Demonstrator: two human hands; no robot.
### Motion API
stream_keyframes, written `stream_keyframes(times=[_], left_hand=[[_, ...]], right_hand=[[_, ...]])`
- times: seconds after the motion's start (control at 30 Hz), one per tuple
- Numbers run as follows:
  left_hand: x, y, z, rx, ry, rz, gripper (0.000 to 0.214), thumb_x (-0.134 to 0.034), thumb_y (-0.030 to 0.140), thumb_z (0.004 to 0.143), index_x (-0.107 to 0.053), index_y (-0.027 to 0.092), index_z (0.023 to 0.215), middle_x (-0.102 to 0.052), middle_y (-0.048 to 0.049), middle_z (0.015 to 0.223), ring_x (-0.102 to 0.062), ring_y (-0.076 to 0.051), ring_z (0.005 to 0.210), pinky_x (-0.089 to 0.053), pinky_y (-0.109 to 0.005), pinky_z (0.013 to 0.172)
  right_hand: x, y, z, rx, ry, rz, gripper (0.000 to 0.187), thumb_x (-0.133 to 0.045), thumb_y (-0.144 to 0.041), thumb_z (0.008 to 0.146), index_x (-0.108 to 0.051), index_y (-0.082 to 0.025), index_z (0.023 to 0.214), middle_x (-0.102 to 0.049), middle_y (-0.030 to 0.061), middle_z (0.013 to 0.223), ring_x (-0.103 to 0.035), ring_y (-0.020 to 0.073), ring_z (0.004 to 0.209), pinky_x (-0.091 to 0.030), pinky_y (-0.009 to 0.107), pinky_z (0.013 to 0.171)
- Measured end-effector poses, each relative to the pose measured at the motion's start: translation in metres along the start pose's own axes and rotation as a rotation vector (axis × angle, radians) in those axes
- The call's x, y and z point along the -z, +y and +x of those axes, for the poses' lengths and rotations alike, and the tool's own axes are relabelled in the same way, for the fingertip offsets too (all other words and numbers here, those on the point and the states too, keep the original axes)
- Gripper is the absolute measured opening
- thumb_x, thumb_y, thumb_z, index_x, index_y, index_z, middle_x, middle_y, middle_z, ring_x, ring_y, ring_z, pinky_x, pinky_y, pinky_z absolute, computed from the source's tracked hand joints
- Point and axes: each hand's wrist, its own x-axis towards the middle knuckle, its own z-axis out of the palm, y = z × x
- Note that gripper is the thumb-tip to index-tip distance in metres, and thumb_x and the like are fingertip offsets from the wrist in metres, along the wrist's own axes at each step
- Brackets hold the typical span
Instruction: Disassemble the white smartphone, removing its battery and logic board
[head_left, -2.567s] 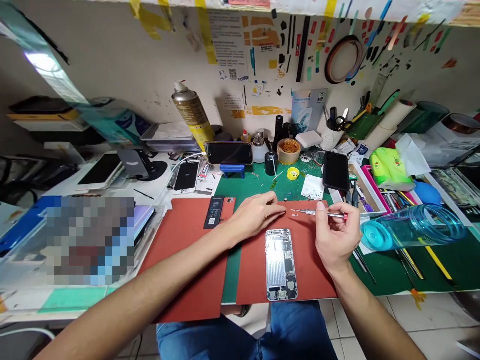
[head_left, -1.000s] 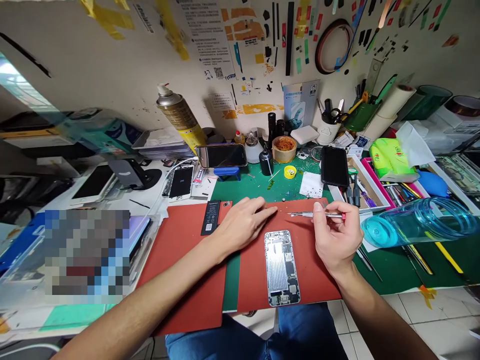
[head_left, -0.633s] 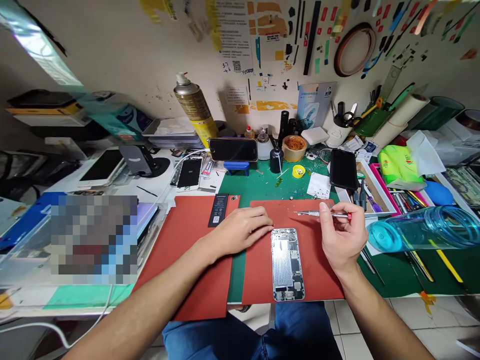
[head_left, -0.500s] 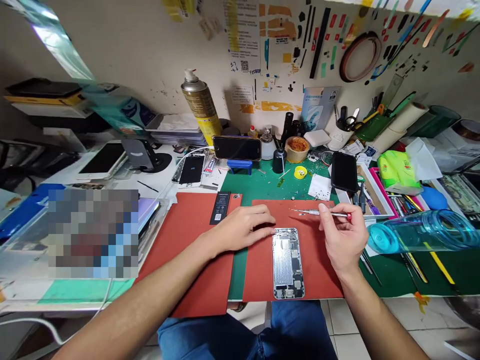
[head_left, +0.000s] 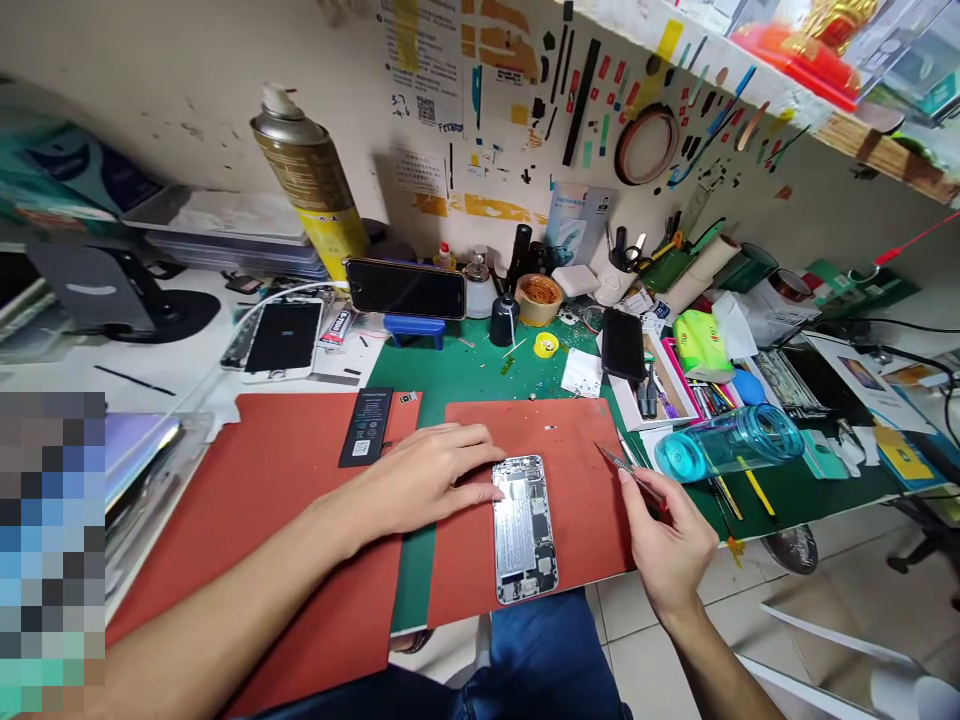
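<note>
An opened phone (head_left: 525, 530), its silver frame and inner boards bare, lies on the right red mat (head_left: 465, 560). My left hand (head_left: 442, 475) rests palm down beside it, fingers stretched out and apart, with the thumb tip touching the phone's upper left edge and the index finger near its top corner. My right hand (head_left: 671, 540) is closed around a slim precision screwdriver (head_left: 626, 467) with a knurled metal grip and a red end. Its thin tip points up and left above the mat, apart from the phone. A tiny metal part (head_left: 551, 427) lies above the phone.
A black phone battery (head_left: 366, 428) lies on the left red mat (head_left: 292, 530). Behind stand a phone on a blue stand (head_left: 409, 290), a spray can (head_left: 307, 180) and a dark bottle (head_left: 504, 320). At right lie a tool tray (head_left: 667, 390) and a blue bottle (head_left: 731, 443).
The camera view has turned right. My right hand has lowered the screwdriver and tilted it, and its tip is away from the tiny part. My left thumb has slid slightly down the phone's edge.
</note>
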Motion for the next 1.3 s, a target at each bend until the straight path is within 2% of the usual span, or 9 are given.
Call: stream_keyframes(times=[0.13, 0.33, 0.43, 0.53, 0.7, 0.87, 1.07, 1.2, 1.3], left_hand=[[0.003, 0.0, 0.001, 0.008, 0.002, -0.029, 0.037, -0.064, 0.05, 0.108, -0.076, 0.024, 0.132, -0.075, -0.0051, 0.11, -0.074, -0.023, 0.099, -0.055, -0.033, 0.085], [0.0, -0.006, 0.0, -0.01, 0.033, -0.058, 0.041, -0.063, 0.057, 0.107, -0.078, 0.026, 0.129, -0.075, -0.0051, 0.11, -0.073, -0.022, 0.096, -0.057, -0.032, 0.084], [-0.003, -0.009, 0.0, -0.005, 0.048, -0.076, 0.041, -0.06, 0.058, 0.108, -0.076, 0.029, 0.132, -0.076, -0.0044, 0.112, -0.075, -0.022, 0.1, -0.057, -0.032, 0.085], [-0.006, -0.012, 0.0, 0.005, 0.09, -0.118, 0.036, -0.053, 0.055, 0.111, -0.075, 0.029, 0.124, -0.077, -0.004, 0.112, -0.075, -0.023, 0.102, -0.058, -0.032, 0.086], [-0.008, -0.017, 0.0, 0.04, 0.188, -0.137, 0.035, -0.048, 0.052, 0.111, -0.071, 0.028, 0.101, -0.078, -0.0032, 0.099, -0.074, -0.023, 0.085, -0.057, -0.032, 0.073], [-0.011, -0.021, 0.0, 0.044, 0.212, -0.108, 0.031, -0.052, 0.054, 0.109, -0.074, 0.031, 0.111, -0.081, -0.0012, 0.109, -0.078, -0.024, 0.094, -0.06, -0.032, 0.082], [-0.01, -0.017, 0.002, 0.036, 0.194, -0.108, 0.036, -0.052, 0.056, 0.11, -0.075, 0.03, 0.117, -0.082, -0.0025, 0.113, -0.079, -0.025, 0.1, -0.062, -0.033, 0.087], [-0.003, -0.007, 0.006, 0.015, 0.158, -0.104, 0.039, -0.048, 0.054, 0.113, -0.076, 0.027, 0.112, -0.082, -0.0034, 0.107, -0.079, -0.023, 0.095, -0.06, -0.031, 0.084], [0.001, -0.001, 0.007, -0.001, 0.135, -0.082, 0.038, -0.046, 0.048, 0.115, -0.075, 0.024, 0.114, -0.081, -0.004, 0.106, -0.078, -0.021, 0.096, -0.059, -0.031, 0.084]], right_hand=[[-0.001, 0.004, -0.004, 0.112, -0.124, -0.154, 0.011, -0.074, -0.03, 0.103, -0.075, -0.022, 0.096, -0.077, 0.0023, 0.086, -0.072, 0.0174, 0.074, -0.058, 0.03, 0.072], [0.001, 0.0, -0.005, 0.127, -0.223, -0.18, 0.017, -0.061, -0.028, 0.109, -0.074, -0.022, 0.099, -0.076, 0.0056, 0.093, -0.074, 0.0206, 0.088, -0.06, 0.034, 0.08], [0.018, 0.007, -0.001, 0.082, -0.216, -0.199, 0.018, -0.06, -0.029, 0.11, -0.076, -0.022, 0.105, -0.078, 0.0078, 0.101, -0.075, 0.0223, 0.094, -0.061, 0.035, 0.081], [0.045, 0.025, 0.005, -0.002, -0.198, -0.292, 0.022, -0.059, -0.034, 0.11, -0.076, -0.021, 0.108, -0.078, 0.0093, 0.105, -0.076, 0.0233, 0.095, -0.059, 0.034, 0.075], [0.073, 0.05, 0.006, -0.097, -0.328, -0.411, 0.03, -0.056, -0.043, 0.111, -0.076, -0.021, 0.106, -0.076, 0.0063, 0.098, -0.073, 0.0203, 0.079, -0.055, 0.032, 0.068], [0.071, 0.05, -0.001, -0.109, -0.424, -0.433, 0.029, -0.052, -0.039, 0.111, -0.074, -0.023, 0.101, -0.072, 0.0044, 0.092, -0.072, 0.021, 0.082, -0.051, 0.034, 0.071], [0.077, 0.047, -0.007, -0.084, -0.452, -0.473, 0.031, -0.049, -0.036, 0.11, -0.07, -0.023, 0.091, -0.07, 0.0042, 0.086, -0.069, 0.0224, 0.076, -0.048, 0.036, 0.066], [0.084, 0.039, 0.003, -0.021, -0.368, -0.399, 0.032, -0.048, -0.037, 0.113, -0.071, -0.023, 0.097, -0.074, 0.0045, 0.088, -0.072, 0.021, 0.075, -0.053, 0.034, 0.066], [0.086, 0.024, 0.014, 0.03, -0.084, -0.26, 0.018, -0.067, -0.038, 0.107, -0.076, -0.023, 0.108, -0.081, 0.0055, 0.096, -0.078, 0.0207, 0.078, -0.061, 0.034, 0.075]])
